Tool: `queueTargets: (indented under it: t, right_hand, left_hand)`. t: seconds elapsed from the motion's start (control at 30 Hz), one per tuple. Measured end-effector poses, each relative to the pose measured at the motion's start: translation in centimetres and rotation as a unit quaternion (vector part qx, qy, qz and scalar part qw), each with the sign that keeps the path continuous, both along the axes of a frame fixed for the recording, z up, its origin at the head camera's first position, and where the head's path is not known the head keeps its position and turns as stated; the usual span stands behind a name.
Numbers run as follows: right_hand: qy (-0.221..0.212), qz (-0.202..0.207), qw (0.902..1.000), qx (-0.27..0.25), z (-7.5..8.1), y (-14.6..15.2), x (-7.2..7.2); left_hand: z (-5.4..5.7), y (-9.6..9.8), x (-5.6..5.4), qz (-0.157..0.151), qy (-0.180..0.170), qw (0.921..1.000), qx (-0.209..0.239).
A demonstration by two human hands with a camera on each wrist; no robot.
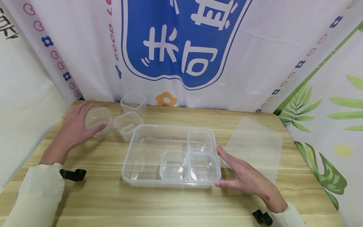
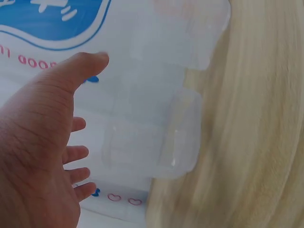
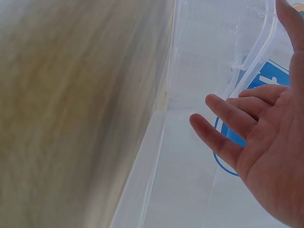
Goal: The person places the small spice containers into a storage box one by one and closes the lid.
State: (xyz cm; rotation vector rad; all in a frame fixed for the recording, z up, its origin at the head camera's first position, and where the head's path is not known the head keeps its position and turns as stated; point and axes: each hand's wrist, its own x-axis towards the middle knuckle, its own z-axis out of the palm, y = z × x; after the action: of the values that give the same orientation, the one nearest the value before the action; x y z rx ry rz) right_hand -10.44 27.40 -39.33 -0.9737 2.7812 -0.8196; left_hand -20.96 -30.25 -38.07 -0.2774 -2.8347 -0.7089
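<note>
A large clear plastic box stands mid-table with three small clear tubs inside: a back one, a front middle one and a front corner one. My right hand is at its right end, thumb and fingertips right at the rim, fingers spread. In the right wrist view, that hand has its palm bare. To the left, my left hand reaches around a small tub, fingers parted. The left wrist view shows a gap between the thumb and this tub.
Two more small tubs, a nearer one and a farther one, stand behind the box's left corner. A flat translucent lid lies at the right. A printed cloth hangs along the wooden table's back edge.
</note>
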Motion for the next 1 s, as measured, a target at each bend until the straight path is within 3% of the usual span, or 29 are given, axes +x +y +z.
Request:
queueTargets:
  t: [0.2,0.37,1.0]
  right_hand:
    - [-0.004,0.000,1.0000,-0.002,0.0,-0.1,0.0]
    - [0.004,0.002,1.0000,-0.001,0.0,-0.1,0.0]
    - [-0.002,-0.003,1.0000,0.003,-0.1,-0.2,0.1]
  left_hand:
    - [-1.0,-0.8,-0.4,0.007,-0.047,0.9986,0.024]
    - [-1.5,-1.2,-0.5,0.013,-0.064,0.9974,0.030]
    - [-1.6,-1.9,-0.2,0.016,-0.140,0.9886,0.052]
